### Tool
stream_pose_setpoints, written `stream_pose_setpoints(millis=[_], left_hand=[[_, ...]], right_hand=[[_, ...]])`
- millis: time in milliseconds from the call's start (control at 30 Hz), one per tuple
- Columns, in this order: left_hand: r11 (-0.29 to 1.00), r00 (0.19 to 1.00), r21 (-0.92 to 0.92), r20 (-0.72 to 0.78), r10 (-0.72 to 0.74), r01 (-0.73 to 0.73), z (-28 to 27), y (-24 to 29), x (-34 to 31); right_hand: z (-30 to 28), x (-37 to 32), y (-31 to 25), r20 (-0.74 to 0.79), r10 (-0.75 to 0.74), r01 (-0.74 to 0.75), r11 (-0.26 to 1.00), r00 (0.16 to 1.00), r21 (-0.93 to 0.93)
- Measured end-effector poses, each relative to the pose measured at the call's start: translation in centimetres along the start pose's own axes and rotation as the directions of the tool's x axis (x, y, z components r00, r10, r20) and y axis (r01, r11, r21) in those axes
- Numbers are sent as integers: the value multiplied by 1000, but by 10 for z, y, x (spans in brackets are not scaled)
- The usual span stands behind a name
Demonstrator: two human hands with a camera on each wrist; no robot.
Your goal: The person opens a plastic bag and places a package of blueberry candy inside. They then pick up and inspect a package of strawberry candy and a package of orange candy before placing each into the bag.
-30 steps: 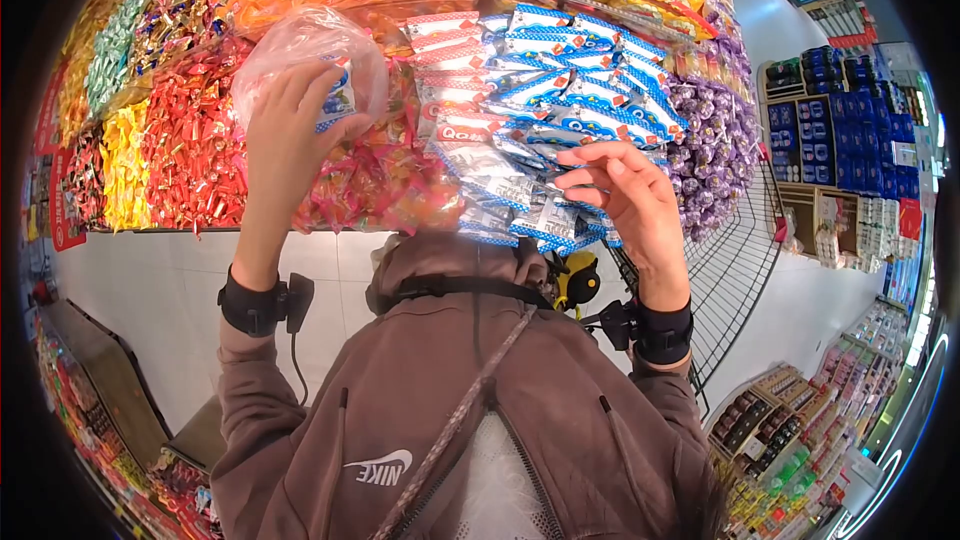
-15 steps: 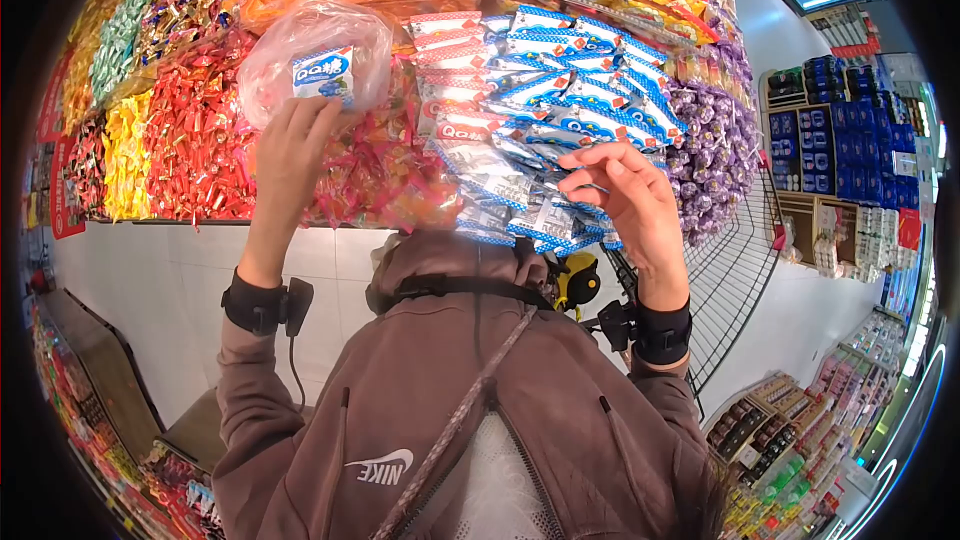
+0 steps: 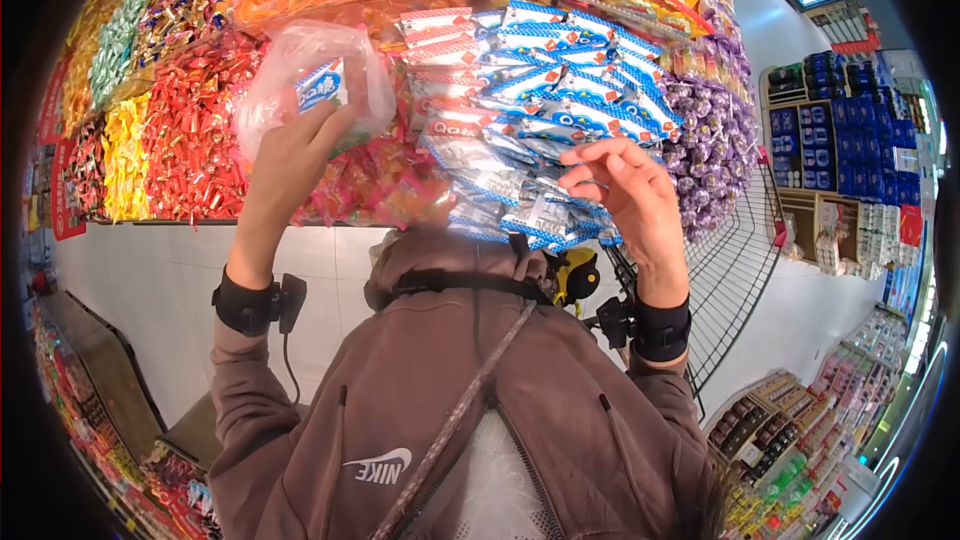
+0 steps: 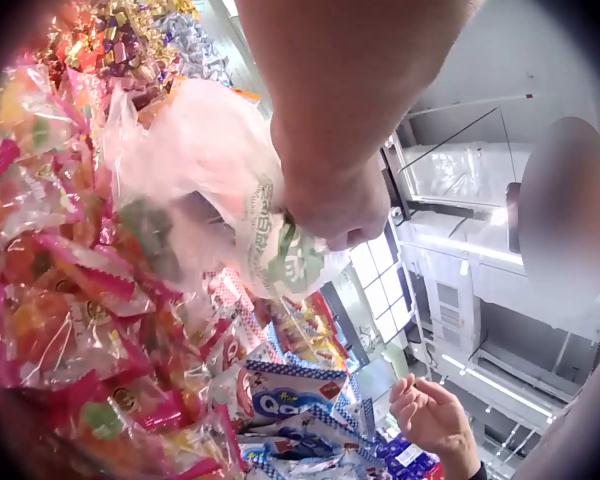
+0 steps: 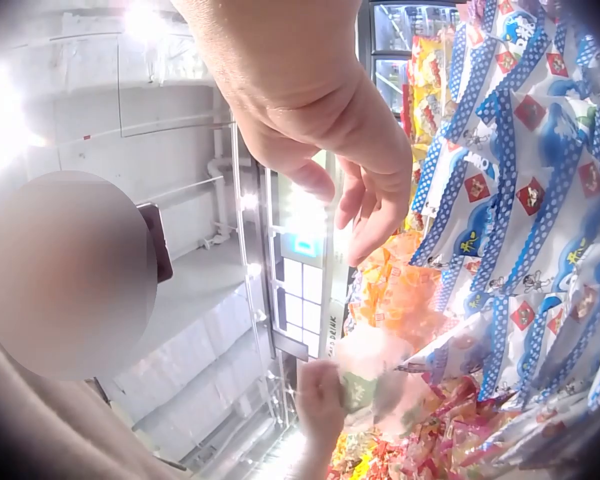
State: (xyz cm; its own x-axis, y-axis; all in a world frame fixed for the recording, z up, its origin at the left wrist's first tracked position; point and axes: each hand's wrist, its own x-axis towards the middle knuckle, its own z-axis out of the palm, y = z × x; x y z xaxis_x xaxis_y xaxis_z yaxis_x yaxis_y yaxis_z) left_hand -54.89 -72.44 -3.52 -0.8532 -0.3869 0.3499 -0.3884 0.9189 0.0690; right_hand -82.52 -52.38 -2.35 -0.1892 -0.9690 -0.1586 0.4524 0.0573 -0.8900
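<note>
Brightly lit shop, pale tiled floor (image 3: 190, 285), wire trolley (image 3: 735, 270) to the right, sweets heaped by colour along the front. In the left hand (image 3: 292, 162), a thin plastic bag (image 3: 275, 75), gripped at the near edge in bent fingers, above pink-wrapped sweets (image 3: 385, 185) and beside red sweets (image 3: 190, 135). Visible within the bag's outline, a blue-and-white packet (image 3: 321, 86), tilted, just beyond the fingertips; whether fully inside, cannot tell. Right hand (image 3: 637, 195) empty, fingers loosely bent, close to the near right side of a heap of blue packets (image 3: 575, 70). Most of that heap leftward and forward of the right hand, nearer to it than to the left; long axes mostly side to side. Bag well to the left, across part of the heap.
</note>
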Motion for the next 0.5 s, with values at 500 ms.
stream_pose_setpoints(millis=[500], left_hand=[[951,988,-300,-153,30,-75,31,74,38]], right_hand=[[-4,-3,9,-18,20,-20,1000,1000,0]])
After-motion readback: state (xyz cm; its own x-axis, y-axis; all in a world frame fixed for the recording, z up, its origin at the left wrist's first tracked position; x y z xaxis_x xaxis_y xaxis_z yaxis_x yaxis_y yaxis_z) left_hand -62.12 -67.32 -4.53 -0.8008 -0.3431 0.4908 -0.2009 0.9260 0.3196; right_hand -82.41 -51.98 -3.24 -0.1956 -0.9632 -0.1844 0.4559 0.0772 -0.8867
